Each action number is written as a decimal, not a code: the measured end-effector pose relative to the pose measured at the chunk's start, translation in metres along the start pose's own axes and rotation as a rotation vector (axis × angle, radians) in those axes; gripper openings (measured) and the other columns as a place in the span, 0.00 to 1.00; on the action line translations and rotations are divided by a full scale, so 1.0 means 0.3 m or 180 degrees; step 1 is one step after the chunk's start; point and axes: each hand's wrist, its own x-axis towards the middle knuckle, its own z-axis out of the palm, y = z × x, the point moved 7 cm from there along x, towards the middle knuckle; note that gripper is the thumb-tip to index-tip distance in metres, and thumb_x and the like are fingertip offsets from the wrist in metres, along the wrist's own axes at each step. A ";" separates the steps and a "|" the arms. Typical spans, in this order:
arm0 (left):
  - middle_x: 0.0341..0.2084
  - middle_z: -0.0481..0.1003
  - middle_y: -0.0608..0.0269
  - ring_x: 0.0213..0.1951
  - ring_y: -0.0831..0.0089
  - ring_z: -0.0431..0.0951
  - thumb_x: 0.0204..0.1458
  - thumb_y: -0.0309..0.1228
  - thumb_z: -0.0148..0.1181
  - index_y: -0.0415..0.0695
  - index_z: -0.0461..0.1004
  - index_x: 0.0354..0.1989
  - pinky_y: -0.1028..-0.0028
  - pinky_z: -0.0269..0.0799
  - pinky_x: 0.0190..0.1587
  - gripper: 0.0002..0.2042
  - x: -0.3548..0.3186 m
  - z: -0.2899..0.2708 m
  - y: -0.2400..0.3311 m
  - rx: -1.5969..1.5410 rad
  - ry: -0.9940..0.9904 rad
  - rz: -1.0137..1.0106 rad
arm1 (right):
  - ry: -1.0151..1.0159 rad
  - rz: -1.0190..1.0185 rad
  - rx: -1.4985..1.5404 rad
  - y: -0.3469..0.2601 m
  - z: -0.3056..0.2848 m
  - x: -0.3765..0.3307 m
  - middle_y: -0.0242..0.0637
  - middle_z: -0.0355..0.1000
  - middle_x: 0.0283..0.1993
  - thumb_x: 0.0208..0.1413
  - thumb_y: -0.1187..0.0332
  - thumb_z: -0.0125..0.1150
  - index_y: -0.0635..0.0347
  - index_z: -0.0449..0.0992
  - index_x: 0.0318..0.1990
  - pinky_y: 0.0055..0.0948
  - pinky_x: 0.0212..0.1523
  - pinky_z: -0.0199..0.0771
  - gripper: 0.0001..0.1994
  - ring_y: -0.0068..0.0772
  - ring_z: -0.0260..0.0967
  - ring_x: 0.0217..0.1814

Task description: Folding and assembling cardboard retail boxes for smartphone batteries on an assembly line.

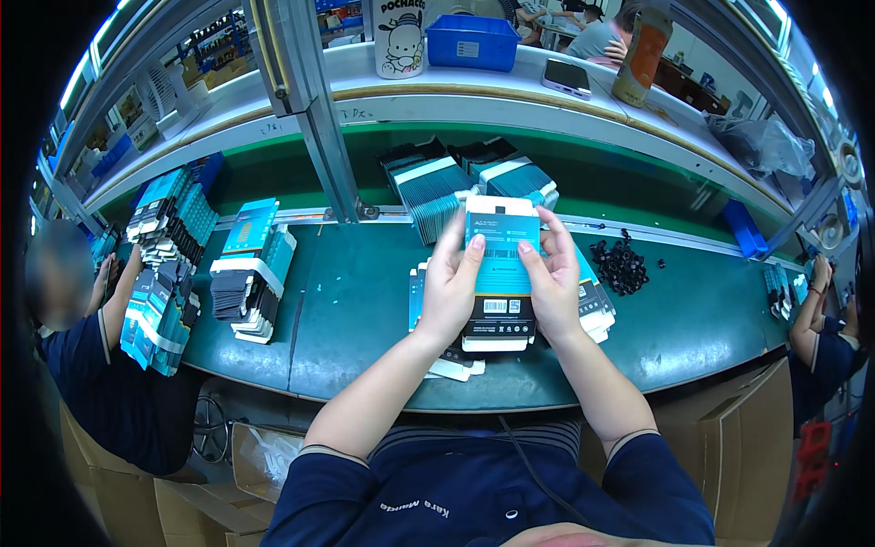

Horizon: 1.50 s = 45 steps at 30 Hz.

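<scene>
Evidently both hands pinch the flat blue carton (500,264): left hand (449,287) and right hand (553,283) should grip opposite edges evenly, apparently above the near stack (597,305).

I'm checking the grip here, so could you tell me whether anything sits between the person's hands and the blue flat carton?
Nothing visible does. The left hand and right hand both hold the blue flat carton directly by its side edges, above the stack of cartons on the green belt.

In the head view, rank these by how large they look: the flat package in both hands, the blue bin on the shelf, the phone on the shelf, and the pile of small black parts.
1. flat package, though nearness to the camera inflates it
2. blue bin
3. pile of small black parts
4. phone

The last two look alike, so their order is unsure.
</scene>
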 end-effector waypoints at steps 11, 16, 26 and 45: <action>0.20 0.64 0.72 0.23 0.88 0.58 0.63 0.33 0.46 0.43 0.60 0.38 0.84 0.54 0.24 0.07 0.009 -0.060 -0.059 0.0797 0.0371 0.0881 | 0.0108 0.0030 -0.0803 0.065 -0.021 -0.013 0.28 0.68 0.31 0.65 0.63 0.48 0.58 0.64 0.38 0.14 0.33 0.63 0.08 0.11 0.62 0.32; 0.27 0.67 0.71 0.30 0.88 0.64 0.63 0.31 0.46 0.43 0.61 0.38 0.85 0.61 0.32 0.05 -0.003 -0.054 -0.008 0.0518 0.0489 0.0810 | 0.0142 0.0205 -0.0245 0.053 0.031 0.000 0.28 0.71 0.32 0.63 0.66 0.51 0.60 0.69 0.40 0.13 0.34 0.62 0.07 0.10 0.63 0.32; 0.20 0.68 0.73 0.23 0.91 0.62 0.60 0.27 0.50 0.43 0.63 0.43 0.85 0.54 0.24 0.06 -0.019 -0.073 0.004 0.0358 0.0579 0.0640 | -0.0120 -0.0059 -0.0560 0.056 0.024 -0.004 0.25 0.69 0.28 0.60 0.72 0.54 0.63 0.69 0.44 0.11 0.26 0.54 0.07 0.06 0.58 0.27; 0.16 0.65 0.74 0.19 0.91 0.60 0.56 0.23 0.54 0.44 0.60 0.34 0.85 0.51 0.20 0.08 -0.022 -0.072 -0.050 0.0191 0.0755 0.0635 | 0.0253 0.0161 -0.0480 0.082 -0.025 -0.013 0.25 0.65 0.24 0.56 0.76 0.58 0.57 0.61 0.32 0.11 0.21 0.53 0.09 0.07 0.56 0.22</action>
